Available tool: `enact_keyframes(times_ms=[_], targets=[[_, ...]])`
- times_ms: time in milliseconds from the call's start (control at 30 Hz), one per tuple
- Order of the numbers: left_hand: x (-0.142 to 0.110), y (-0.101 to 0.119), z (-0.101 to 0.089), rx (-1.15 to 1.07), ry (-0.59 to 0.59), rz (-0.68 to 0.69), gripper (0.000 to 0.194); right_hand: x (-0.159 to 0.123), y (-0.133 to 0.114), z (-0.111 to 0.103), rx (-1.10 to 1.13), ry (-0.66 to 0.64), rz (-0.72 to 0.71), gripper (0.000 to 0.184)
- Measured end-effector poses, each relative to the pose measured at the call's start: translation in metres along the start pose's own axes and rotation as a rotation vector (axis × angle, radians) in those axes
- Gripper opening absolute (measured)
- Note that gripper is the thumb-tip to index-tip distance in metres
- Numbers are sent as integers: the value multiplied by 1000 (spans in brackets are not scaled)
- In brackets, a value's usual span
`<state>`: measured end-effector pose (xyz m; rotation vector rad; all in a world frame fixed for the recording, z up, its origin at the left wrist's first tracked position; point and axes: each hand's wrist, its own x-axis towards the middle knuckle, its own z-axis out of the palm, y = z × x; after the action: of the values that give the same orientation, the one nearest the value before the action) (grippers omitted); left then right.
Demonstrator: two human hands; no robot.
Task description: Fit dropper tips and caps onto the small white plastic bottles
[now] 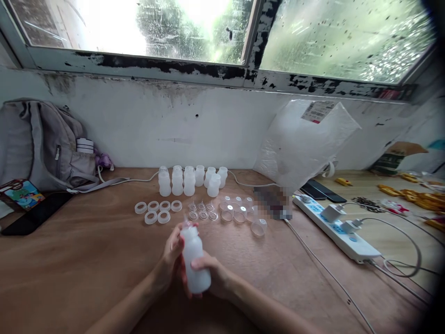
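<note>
Both my hands hold one translucent white plastic bottle (193, 260) above the wooden table (86, 260). My right hand (217, 278) wraps round the bottle's lower body. My left hand (173, 253) grips its upper part near the neck, fingers closed. Beyond the hands lie several white rings (156, 211), several small clear nipples (202, 211) and several clear caps (239, 211). Behind them stands a row of several more white bottles (189, 181).
A grey backpack (41, 144) leans at the back left with a dark phone (33, 215) beside it. A plastic bag (302, 144) stands at the back right. A white power strip (335, 227) with chargers and cables lies on the right, past a blurred phone (273, 202).
</note>
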<state>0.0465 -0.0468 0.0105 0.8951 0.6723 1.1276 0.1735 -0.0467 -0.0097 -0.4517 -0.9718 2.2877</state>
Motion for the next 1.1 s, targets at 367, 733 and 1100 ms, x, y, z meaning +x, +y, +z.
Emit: enact_keyframes(times_ms=[367,733,1100], targets=[[20,-10,-13,438,15,45,43,10,-16,-27,-503,351,-311,37],[19,-10,-17,572,179,145,39,4,-16,-50,-1520,824,-643,27],[14,-4,-13,483,193,173,37,-72,-44,-84,-1607,1445,-775,27]])
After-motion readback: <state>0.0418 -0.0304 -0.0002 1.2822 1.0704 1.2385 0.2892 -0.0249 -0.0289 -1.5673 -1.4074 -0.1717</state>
